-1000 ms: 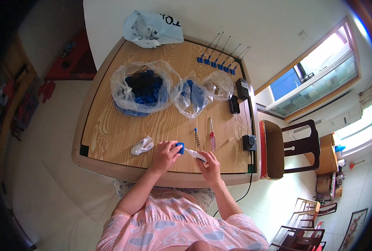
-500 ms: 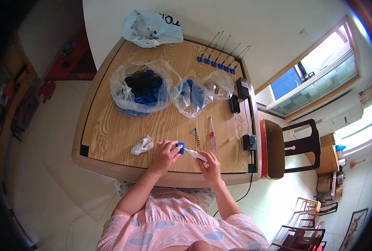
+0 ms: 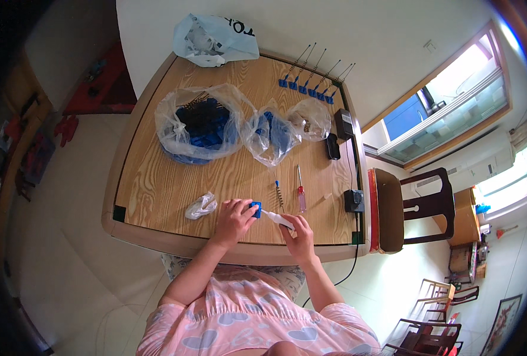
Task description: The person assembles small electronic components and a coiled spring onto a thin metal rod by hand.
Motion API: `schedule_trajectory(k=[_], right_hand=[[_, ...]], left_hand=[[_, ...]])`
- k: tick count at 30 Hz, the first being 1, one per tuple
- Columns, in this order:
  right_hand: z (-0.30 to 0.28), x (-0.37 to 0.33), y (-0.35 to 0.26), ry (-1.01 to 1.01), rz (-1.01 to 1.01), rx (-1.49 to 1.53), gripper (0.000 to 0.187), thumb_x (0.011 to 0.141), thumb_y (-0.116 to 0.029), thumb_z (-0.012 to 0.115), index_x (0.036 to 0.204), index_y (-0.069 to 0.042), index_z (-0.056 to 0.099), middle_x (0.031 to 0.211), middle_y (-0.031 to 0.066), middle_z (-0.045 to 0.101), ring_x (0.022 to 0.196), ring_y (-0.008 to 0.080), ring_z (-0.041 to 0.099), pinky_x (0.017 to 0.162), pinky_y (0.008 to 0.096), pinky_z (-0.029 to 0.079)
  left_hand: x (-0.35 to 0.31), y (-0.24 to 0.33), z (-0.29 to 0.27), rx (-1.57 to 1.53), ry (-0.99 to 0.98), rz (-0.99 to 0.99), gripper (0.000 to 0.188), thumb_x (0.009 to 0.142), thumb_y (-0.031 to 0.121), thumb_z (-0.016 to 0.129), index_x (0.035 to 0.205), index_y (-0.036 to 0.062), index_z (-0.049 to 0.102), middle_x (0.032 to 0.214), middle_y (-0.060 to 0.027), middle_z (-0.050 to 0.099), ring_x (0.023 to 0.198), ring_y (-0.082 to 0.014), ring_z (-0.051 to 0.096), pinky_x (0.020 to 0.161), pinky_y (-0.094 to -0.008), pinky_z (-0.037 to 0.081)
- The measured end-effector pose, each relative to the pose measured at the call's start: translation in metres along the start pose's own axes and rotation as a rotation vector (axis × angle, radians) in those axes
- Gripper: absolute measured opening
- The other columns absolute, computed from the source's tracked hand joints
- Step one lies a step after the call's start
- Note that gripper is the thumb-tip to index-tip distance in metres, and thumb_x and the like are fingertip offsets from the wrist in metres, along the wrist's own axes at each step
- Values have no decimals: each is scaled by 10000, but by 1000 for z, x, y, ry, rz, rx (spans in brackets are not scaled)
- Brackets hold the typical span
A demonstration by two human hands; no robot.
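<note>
nothing has shifted since a second ago: your left hand [image 3: 232, 218] pinches the small blue part [image 3: 256, 209], your right hand [image 3: 297, 232] grips the white tube [image 3: 277, 219] against it.

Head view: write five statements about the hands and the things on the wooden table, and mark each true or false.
1. The left hand holds a small blue part. True.
2. The right hand holds a white tube-like tool. True.
3. The red-handled screwdriver is in the right hand. False: it lies on the table.
4. The large clear bag is empty. False: it holds dark blue parts.
5. A wooden chair stands at the table's right end. True.
</note>
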State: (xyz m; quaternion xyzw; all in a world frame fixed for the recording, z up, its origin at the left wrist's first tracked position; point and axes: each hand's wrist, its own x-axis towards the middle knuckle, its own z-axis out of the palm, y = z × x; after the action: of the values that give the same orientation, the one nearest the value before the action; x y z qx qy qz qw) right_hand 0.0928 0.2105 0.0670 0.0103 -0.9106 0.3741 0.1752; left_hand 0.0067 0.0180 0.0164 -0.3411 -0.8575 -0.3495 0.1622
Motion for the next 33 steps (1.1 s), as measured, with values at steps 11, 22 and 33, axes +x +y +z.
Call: schedule_trajectory(k=[11, 22, 33], right_hand=[[-2, 3, -4, -12, -22, -19, 283, 799, -68, 686, 1076, -43, 635, 921, 145, 620, 859, 324, 605, 743, 387, 492], [-5, 4, -6, -14, -28, -15, 286, 802, -61, 685, 1082, -50, 630, 934, 145, 627, 867, 324, 610, 750, 390, 495], [-7, 7, -10, -25, -46, -43, 288, 806, -75, 685, 1088, -49, 633, 930, 145, 624, 870, 322, 606, 755, 391, 492]], left_hand=[[-1, 1, -1, 8, -4, 5, 420, 677, 166, 768, 1076, 134, 640, 1121, -19, 577, 1038, -204, 531, 897, -386, 398], [-1, 1, 0, 7, 4, 8, 430, 667, 163, 773, 1077, 141, 647, 1119, -19, 577, 1037, -204, 532, 891, -387, 402], [-2, -1, 0, -7, -2, 2, 409, 679, 168, 768, 1070, 135, 651, 1128, -23, 574, 1039, -211, 528, 896, -390, 398]])
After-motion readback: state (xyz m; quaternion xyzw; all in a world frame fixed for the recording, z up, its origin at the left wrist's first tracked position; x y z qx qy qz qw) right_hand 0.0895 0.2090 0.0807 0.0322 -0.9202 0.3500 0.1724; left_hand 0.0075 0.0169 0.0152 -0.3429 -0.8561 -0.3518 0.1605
